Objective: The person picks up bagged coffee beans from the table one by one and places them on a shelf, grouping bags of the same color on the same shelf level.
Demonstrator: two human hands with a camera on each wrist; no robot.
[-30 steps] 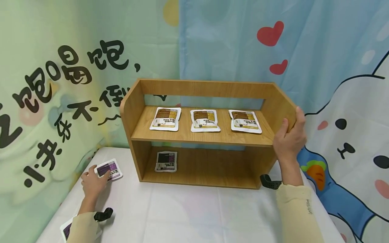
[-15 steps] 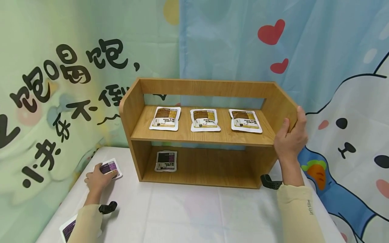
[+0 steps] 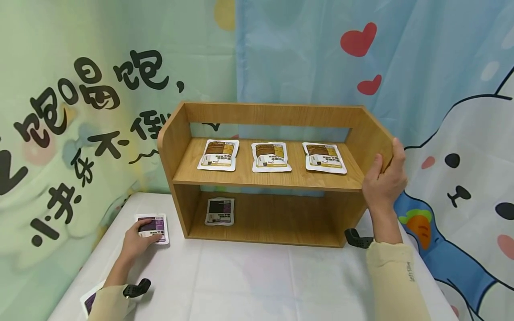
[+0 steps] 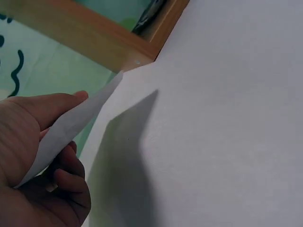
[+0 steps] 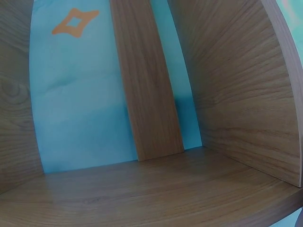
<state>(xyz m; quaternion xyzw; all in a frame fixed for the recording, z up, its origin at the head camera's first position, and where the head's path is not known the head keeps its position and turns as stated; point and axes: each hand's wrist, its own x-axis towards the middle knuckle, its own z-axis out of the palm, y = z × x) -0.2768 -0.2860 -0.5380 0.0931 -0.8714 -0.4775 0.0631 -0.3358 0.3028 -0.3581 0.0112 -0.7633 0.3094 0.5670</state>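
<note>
My left hand (image 3: 134,244) pinches a flat white pouch with a purple and dark label (image 3: 161,223) between thumb and fingers, left of the wooden shelf (image 3: 273,114). In the left wrist view the pouch (image 4: 71,125) is seen edge-on, tilted above the white table with its shadow beneath. My right hand (image 3: 384,183) grips the shelf's right side panel, thumb inside and fingers behind its edge. On the upper tier lie three brown-and-yellow pouches: the left one (image 3: 218,155), the middle one (image 3: 271,157) and the right one (image 3: 324,158). A dark-labelled pouch (image 3: 219,211) leans inside the lower tier at left.
Another purple-labelled pouch (image 3: 89,303) lies on the white table (image 3: 249,281) at front left, partly under my left sleeve. Printed curtains (image 3: 289,58) hang behind the shelf and at both sides. The right wrist view shows the shelf's wooden boards (image 5: 147,80).
My left hand has taken hold of the purple pouch and moved it slightly right, nearer the shelf, turning it straighter. My right hand stays on the side panel.
</note>
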